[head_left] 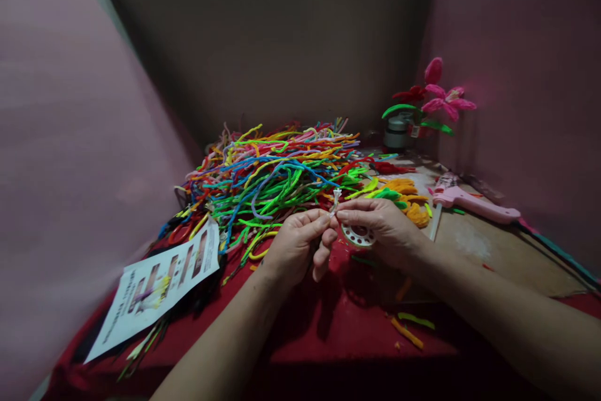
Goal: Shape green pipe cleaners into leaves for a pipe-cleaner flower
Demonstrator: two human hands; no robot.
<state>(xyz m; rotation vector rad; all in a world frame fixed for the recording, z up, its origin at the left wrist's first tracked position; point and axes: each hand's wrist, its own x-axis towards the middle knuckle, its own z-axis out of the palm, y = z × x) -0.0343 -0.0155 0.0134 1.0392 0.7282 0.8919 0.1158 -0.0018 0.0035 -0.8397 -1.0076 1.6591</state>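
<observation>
A small white-tipped bundle (337, 194) stands upright between my two hands, its lower end hidden by fingertips. Thumb and forefinger of my left hand (300, 238) pinch it from the left, the other fingers curled below. From the right, my right hand (387, 223) pinches at the same spot with thumb and forefinger. A white reel with round holes (359, 236) is just under the right fingers; whether they hold it I cannot tell. Behind the hands lies a big heap of coloured pipe cleaners (282, 182).
A printed sheet (157, 291) lies at left on the red cloth (300, 332). To the right are orange fuzzy loops (416, 213) and a pink glue gun (479, 204) on a board (498, 257). Pink fuzzy flowers (451, 97) rise from a grey pot (397, 132). Offcuts (407, 333) lie in front.
</observation>
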